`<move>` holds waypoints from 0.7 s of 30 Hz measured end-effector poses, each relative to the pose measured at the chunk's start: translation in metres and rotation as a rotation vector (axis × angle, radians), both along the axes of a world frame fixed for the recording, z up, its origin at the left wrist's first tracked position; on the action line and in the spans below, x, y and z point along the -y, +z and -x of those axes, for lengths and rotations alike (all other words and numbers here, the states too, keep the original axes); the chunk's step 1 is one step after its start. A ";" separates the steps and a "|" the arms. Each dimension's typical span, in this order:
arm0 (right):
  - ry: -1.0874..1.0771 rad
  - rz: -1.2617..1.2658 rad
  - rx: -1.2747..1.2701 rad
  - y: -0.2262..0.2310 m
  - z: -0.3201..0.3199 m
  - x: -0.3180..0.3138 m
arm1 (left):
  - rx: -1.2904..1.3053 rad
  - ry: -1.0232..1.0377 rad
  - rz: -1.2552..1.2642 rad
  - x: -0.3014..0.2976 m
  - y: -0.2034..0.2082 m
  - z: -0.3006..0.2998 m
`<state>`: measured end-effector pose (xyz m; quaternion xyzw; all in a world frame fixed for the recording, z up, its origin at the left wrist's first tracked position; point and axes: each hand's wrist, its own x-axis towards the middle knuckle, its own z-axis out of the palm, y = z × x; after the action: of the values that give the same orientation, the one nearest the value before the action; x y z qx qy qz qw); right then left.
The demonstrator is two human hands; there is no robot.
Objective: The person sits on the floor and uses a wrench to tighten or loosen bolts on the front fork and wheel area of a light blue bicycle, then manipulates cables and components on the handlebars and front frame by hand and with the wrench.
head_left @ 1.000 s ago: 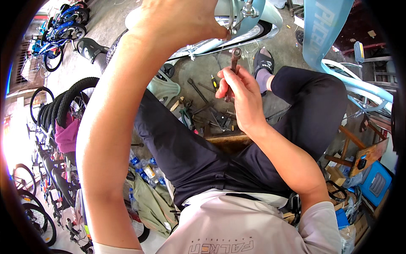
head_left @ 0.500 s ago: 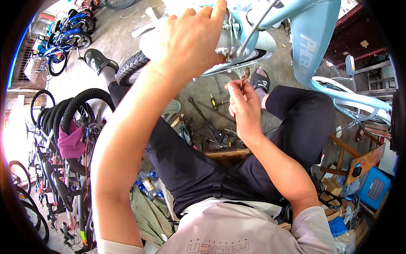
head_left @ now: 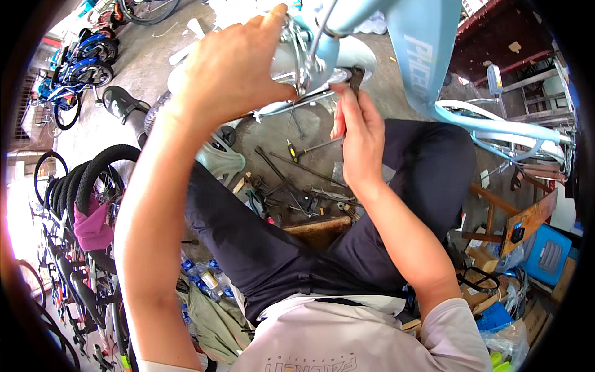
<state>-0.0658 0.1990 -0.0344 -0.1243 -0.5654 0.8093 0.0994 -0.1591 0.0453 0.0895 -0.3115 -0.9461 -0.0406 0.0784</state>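
A light-blue bicycle point(head_left: 421, 56) stands before me, its fork and wheel at the top of the head view. My left hand point(head_left: 232, 71) is closed around the silver brake caliper point(head_left: 299, 53) at the fork, thumb below and index finger above; its other fingertips are hidden. A pale mudguard point(head_left: 358, 54) shows behind the fork. Between the thumb and fingers of my right hand point(head_left: 361, 136) is a dark, rusty wrench point(head_left: 356, 79). Its head points up, just right of the fork's lower part; I cannot tell whether it touches the bicycle.
On the floor between my legs lie a yellow-and-black screwdriver point(head_left: 292, 149) and several dark tools beside a wooden box point(head_left: 319, 228). Bicycles with black tyres point(head_left: 102, 167) crowd the left. At right are a blue plastic case point(head_left: 546, 260), a wooden stool and cartons.
My right hand has raised the wrench closer to the fork, with its head now upright. My left hand stays at the brake. The whole view has shifted, so the bicycle appears further left.
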 end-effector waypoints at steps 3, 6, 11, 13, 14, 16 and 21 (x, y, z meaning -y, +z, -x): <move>0.014 -0.027 -0.032 0.019 0.007 -0.013 | 0.108 0.033 0.015 -0.003 0.008 0.000; -0.036 -0.081 -0.031 0.031 0.015 -0.017 | -0.033 0.026 0.036 -0.005 0.005 -0.002; 0.009 0.018 -0.104 0.024 0.024 -0.030 | 0.099 0.088 0.185 -0.021 0.033 -0.021; 0.008 0.042 -0.079 0.023 0.020 -0.028 | 0.099 0.093 0.189 -0.019 0.037 -0.026; 0.002 0.061 -0.057 0.022 0.018 -0.028 | 0.090 0.098 0.186 -0.014 0.035 -0.026; -0.012 0.058 -0.071 0.015 0.015 -0.030 | -0.067 0.096 0.170 -0.002 0.024 -0.021; -0.009 -0.042 0.016 0.022 -0.003 -0.041 | -0.433 0.157 -0.696 0.051 -0.040 -0.055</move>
<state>-0.0631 0.2401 -0.0128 -0.1311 -0.5826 0.7957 0.1009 -0.1040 -0.0053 0.0492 -0.1946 -0.8585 -0.2856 0.3789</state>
